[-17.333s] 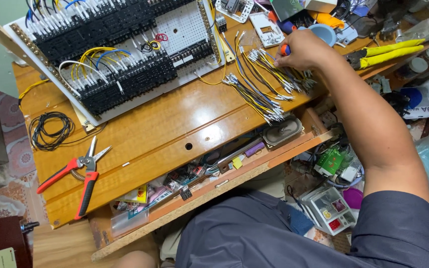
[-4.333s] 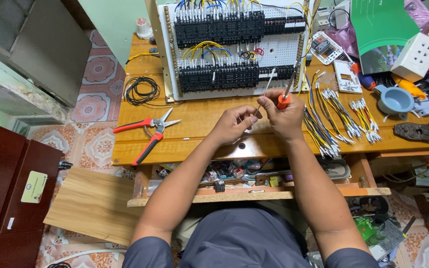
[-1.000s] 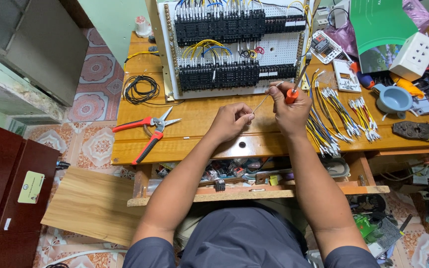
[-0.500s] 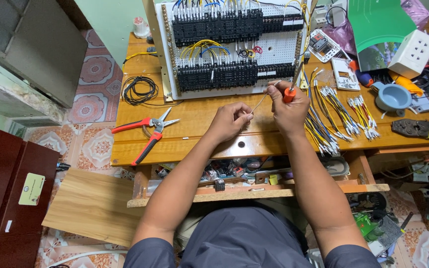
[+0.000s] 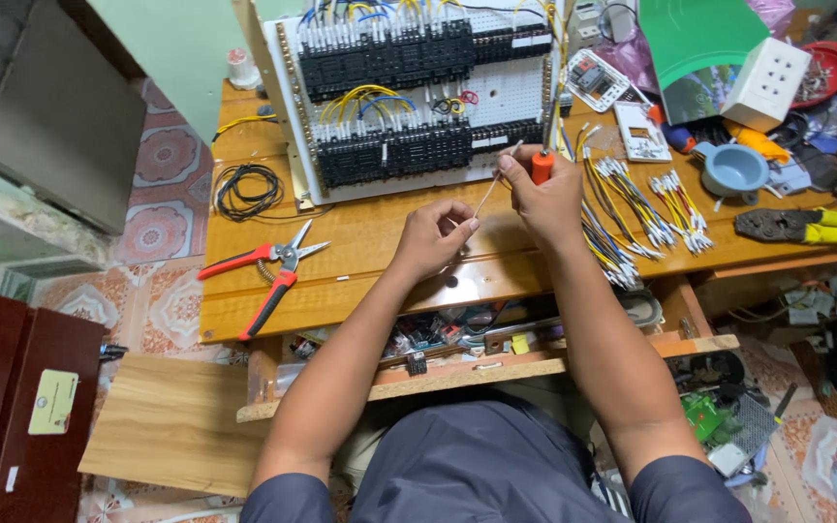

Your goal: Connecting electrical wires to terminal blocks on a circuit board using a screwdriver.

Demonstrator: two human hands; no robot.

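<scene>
My left hand (image 5: 435, 235) pinches the near end of a thin pale wire (image 5: 492, 186) above the wooden bench. My right hand (image 5: 542, 189) grips an orange-handled screwdriver (image 5: 542, 167) and also holds the wire's far end between thumb and forefinger. Both hands hover just in front of a white control panel (image 5: 409, 92) packed with black terminal blocks and yellow, blue and white wiring. To the right of my right hand lie bundles of cut wires with ferrules (image 5: 636, 199).
Red-handled snips (image 5: 263, 271) and a coil of black cable (image 5: 248, 190) lie at the left of the bench (image 5: 360, 252). A yellow-handled crimper (image 5: 806, 226), a blue cup (image 5: 733, 169) and a white socket box (image 5: 765, 82) sit at the right. An open drawer of parts (image 5: 457, 339) is below.
My hands have shifted slightly up toward the panel and my right hand has raised the screwdriver and wire end; the camera view has tilted a little.
</scene>
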